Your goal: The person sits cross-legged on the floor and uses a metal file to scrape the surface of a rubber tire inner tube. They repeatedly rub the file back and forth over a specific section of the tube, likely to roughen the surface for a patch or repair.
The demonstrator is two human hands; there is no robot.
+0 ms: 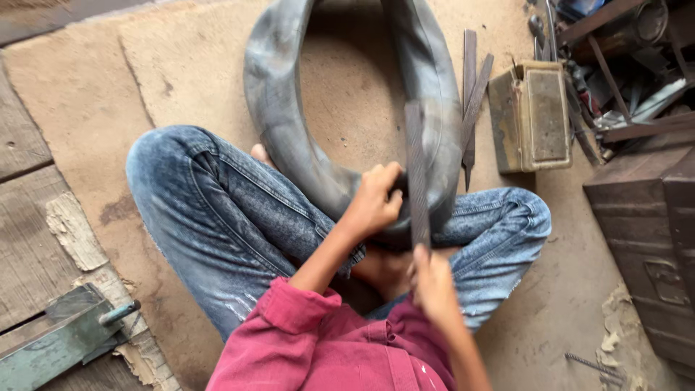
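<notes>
left hand (373,199): fingers curling shut, gripping, knuckles facing up, thumb side pointing toward the right hand
left arm: reaching forward from the rolled-up pink sleeve, forearm bare, angling up and right across the lap
right hand (432,282): closing in a fist grip, sitting lower and nearer the body than the left
right arm: bending at the elbow, forearm bare, running down toward the bottom edge
legs: sitting cross-legged in blue jeans, knees spreading left and right
</notes>
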